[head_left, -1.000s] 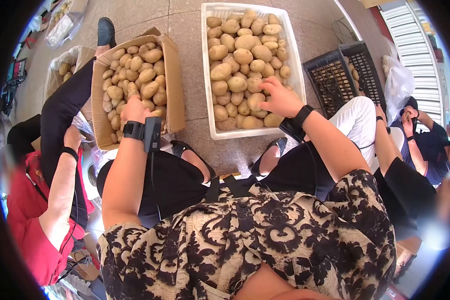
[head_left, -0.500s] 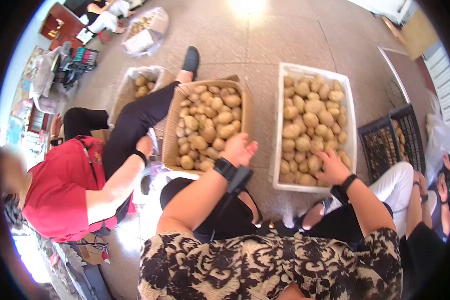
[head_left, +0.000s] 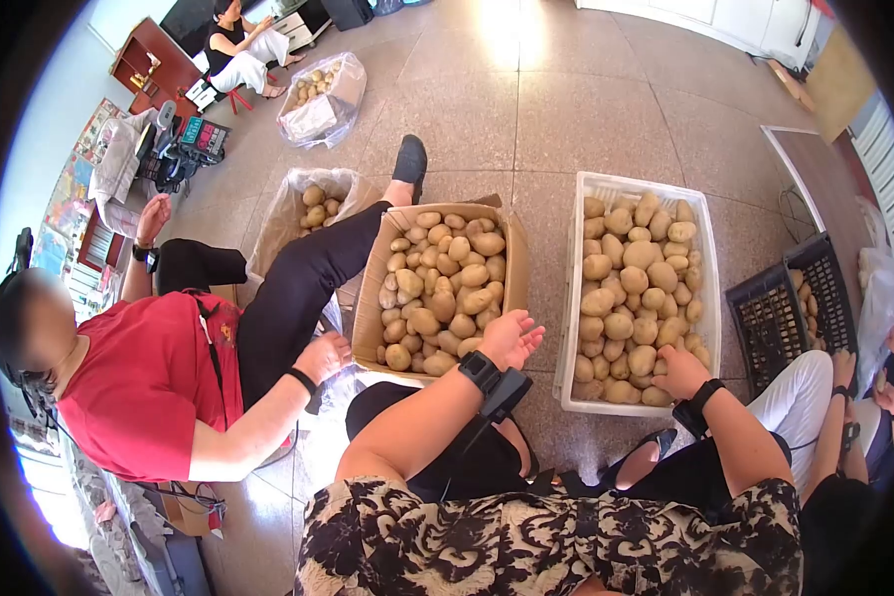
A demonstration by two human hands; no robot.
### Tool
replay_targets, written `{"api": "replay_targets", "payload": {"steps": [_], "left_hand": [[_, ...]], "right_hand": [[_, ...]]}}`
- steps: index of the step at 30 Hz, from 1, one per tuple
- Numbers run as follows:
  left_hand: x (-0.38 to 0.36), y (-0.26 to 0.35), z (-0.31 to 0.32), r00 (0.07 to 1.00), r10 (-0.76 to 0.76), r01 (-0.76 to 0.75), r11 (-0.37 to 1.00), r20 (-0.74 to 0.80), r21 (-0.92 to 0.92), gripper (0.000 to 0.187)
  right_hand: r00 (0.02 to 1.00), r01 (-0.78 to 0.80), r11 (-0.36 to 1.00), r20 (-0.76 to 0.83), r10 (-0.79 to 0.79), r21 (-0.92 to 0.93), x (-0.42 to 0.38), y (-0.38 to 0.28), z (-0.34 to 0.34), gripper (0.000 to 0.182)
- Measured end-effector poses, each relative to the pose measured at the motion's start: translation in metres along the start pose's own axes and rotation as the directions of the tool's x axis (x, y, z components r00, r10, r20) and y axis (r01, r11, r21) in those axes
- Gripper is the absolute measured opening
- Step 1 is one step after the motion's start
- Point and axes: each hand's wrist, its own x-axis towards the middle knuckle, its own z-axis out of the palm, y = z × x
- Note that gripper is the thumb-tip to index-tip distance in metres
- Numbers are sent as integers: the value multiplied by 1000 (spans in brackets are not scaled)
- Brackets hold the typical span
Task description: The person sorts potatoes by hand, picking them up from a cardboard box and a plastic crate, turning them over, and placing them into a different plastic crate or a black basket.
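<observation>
- Sitting at 9 o'clock, a person in a red shirt [head_left: 139, 382] rests a hand [head_left: 326, 356] beside a clear bag [head_left: 340, 389] on the floor, just left of the box.
- At 11 o'clock, a sack [head_left: 313, 204] holds a few potatoes; farther off, a second bag [head_left: 318, 99] of potatoes lies on the tiles near a seated person [head_left: 238, 45].
- Box [head_left: 442, 288], cardboard, left of centre: filled with potatoes, a black trouser leg [head_left: 308, 278] stretched along its left wall.
- Left hand [head_left: 512, 340], wrist strapped with a black band [head_left: 480, 371]: poised over the box's near right corner, palm up, fingers loosely spread; nothing is seen in it.
- Floor [head_left: 586, 109]: tiled, sunlit toward 12 o'clock.
- Crate [head_left: 707, 258], white plastic, right of centre: filled with potatoes [head_left: 631, 288], standing just beside the box with a narrow strip of floor between them.
- Right hand [head_left: 680, 372], also banded at the wrist: lies knuckles up on the potatoes at the crate's near right corner, fingers curled down among them; whether it grips one cannot be told.
- Black crates [head_left: 790, 308] at 3 o'clock: two side by side, slotted, with a few potatoes showing in the farther one.
- At 4 o'clock, another person's white trouser leg [head_left: 795, 397] and hands [head_left: 844, 372] show at the edge.
</observation>
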Motion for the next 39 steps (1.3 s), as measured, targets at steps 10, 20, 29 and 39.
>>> {"api": "replay_targets", "payload": {"steps": [10, 20, 29, 39], "left_hand": [[4, -9, -3, 991, -74, 67, 996, 108, 62, 27], [-11, -22, 9, 949, -193, 152, 973, 248, 173, 28], [-20, -28, 17, 830, -354, 270, 931, 431, 246, 31], [-1, -34, 6, 784, -355, 258, 932, 509, 253, 25]], "right_hand": [[982, 102, 992, -164, -88, 80, -7, -12, -20, 40], [997, 72, 828, -32, -65, 556, -13, -55, -36, 39], [931, 359, 749, -276, -240, 558, -18, -88, -32, 37], [887, 426, 720, -94, -453, 548, -22, -102, -11, 46]]}}
